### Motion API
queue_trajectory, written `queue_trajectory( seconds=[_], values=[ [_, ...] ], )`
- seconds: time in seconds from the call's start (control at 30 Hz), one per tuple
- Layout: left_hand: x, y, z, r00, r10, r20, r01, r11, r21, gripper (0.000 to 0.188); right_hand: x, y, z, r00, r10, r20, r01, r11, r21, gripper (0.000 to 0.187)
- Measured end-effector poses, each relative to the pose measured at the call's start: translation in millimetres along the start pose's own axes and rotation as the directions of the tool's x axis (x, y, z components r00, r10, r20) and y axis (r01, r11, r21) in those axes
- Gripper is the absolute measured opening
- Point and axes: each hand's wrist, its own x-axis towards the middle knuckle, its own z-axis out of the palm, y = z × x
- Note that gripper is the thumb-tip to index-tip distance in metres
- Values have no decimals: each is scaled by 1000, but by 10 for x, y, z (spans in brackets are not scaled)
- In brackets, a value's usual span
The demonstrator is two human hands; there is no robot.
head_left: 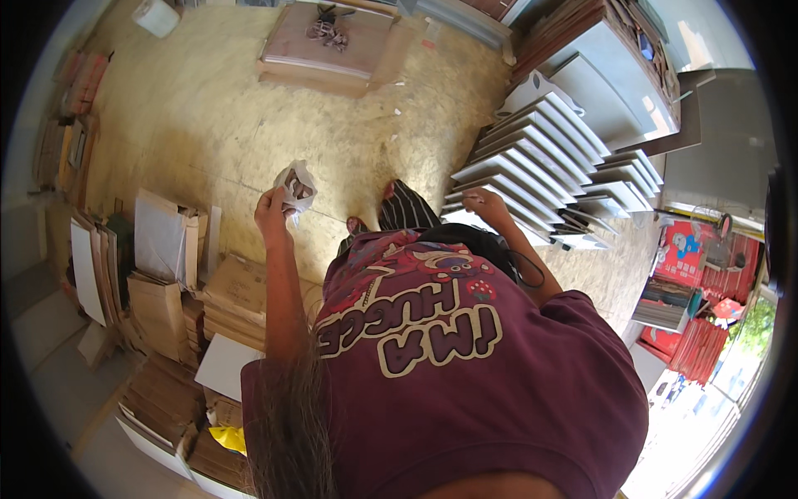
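Observation:
Out in front at the left, my left hand (270,212) is closed on the edge of a small crumpled whitish plastic bag (301,200). The bag's mouth gapes, and something brownish shows inside, too small to make out. My right hand (484,202) is held off to the right, in front of the leaning row of thin pale panels (532,158). Its fingers are curled together; whether they pinch something small I cannot make out. From this angle I cannot tell whether that hand touches a panel.
Cardboard boxes (237,287) and upright flat packs (162,241) crowd the left side. A flat board stack (324,54) with a dark bundle lies on the floor ahead. Large sheets (615,83) lean at the far right, with red packages (702,349) near a bright opening. A white container (155,17) stands far left.

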Motion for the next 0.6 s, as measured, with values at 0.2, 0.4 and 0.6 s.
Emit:
queue_trajectory(
  seconds=[0.2, 0.4, 0.6],
  values=[
    [800, 202, 533, 998, -18, 57, 12, 996, 93, 20, 461, -42, -124, 995, 85, -54, -80, 993, 83, 33],
    [1327, 388, 1077, 990, -2, 139, -29, 975, 221, 19, 784, -88, -217, 986, 131, -99, -114, 980, 164, 34],
    [1877, 543, 1540, 984, -3, 177, -59, 937, 344, 18, 988, -135, -309, 979, 164, -120, -146, 979, 142, 33]
  ],
)
